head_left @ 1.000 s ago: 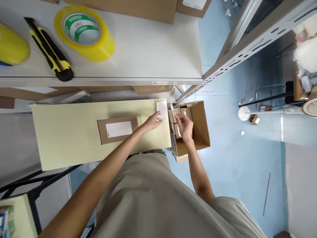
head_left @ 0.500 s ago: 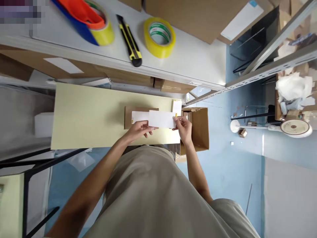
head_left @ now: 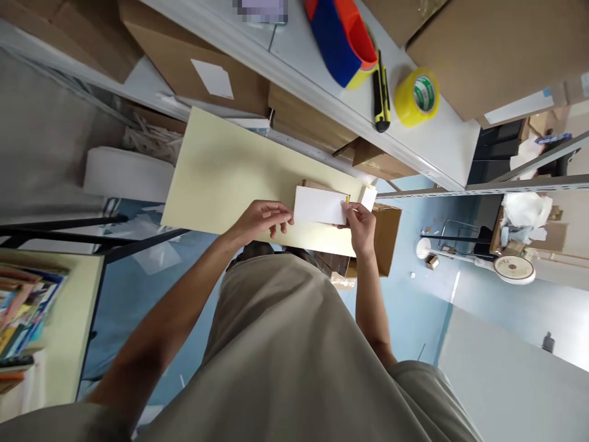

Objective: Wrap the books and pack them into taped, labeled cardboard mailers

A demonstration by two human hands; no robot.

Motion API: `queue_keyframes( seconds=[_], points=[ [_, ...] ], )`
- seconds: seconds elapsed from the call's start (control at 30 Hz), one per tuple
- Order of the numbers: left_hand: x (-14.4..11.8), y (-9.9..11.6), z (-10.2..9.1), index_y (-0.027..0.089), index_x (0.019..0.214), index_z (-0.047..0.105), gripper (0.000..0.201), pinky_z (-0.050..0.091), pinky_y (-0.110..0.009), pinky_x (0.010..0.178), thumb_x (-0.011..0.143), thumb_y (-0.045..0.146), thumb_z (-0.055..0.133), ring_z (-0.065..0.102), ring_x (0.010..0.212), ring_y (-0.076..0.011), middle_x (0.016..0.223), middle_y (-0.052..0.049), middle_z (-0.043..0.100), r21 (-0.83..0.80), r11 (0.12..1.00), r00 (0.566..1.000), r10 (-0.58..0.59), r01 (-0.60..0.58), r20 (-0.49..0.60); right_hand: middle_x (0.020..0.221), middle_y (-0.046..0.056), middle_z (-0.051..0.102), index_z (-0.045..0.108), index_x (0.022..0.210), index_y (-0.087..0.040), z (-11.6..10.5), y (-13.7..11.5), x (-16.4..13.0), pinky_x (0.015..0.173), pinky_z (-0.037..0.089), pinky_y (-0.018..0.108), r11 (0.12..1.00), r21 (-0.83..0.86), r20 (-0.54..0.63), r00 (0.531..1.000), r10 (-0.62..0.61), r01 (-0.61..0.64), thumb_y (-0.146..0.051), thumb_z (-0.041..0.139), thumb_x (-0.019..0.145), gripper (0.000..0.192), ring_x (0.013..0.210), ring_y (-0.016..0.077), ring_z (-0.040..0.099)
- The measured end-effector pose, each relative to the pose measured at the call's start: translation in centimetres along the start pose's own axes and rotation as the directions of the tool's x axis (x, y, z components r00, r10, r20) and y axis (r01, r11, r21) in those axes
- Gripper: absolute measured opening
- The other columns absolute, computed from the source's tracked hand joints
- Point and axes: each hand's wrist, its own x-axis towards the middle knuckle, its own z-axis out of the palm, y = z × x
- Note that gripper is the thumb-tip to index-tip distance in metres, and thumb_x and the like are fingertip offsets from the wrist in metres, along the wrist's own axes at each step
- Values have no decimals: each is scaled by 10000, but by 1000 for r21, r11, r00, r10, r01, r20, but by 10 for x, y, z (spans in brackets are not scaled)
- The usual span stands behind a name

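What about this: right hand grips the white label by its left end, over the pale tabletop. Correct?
Wrong end: the head view shows the right hand gripping the white label by its right end, over the pale tabletop.

Most of brown box hidden behind white sheet; sheet's right end under the fingers of right hand. Left hand: can't tell if fingertips touch sheet's left edge. Carton, right: partly blocked by right arm, contents hidden. Far side: purple item pixelated; it, tape dispenser and large box cut off at top. Tape roll print illegible. Books, left: cut off, titles too small.
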Motion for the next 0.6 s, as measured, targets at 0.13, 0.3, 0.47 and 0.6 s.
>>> queue_keyframes(
  seconds=[0.13,0.3,0.47,0.6],
  points=[
    [-21,-4,-25,184,830,830,395,511,-253,467,824,567,930,702,687,-190,908,-127,825,3,1000,1000,18,-18,-10,807,6,728,776,980,-230,26,-7,-10,645,755,374,1000,-27,1,1000,-1,1,-806,870,856,596,767,203,748],
    [-41,-11,-46,182,858,836,438,530,-270,477,845,610,929,713,685,-198,867,-123,811,0,1000,1000,24,-24,-14,821,10,742,788,1011,-237,48,-14,-21,676,759,378,997,-71,38,999,-14,17,-820,850,881,601,782,204,742],
    [-52,-19,-55,182,876,831,455,558,-283,501,861,626,925,730,692,-206,843,-116,812,-9,1000,1000,22,-22,-3,832,6,733,787,1023,-247,60,-18,-27,681,754,357,995,-96,74,997,-27,34,-831,839,891,601,799,197,733],
    [-59,-21,-54,178,881,831,420,536,-261,488,859,584,932,737,701,-198,878,-117,825,-45,998,999,37,-37,-16,818,0,722,788,1036,-253,63,-17,-24,676,746,364,992,-123,89,996,-30,40,-851,831,885,618,779,195,722]
  ],
)
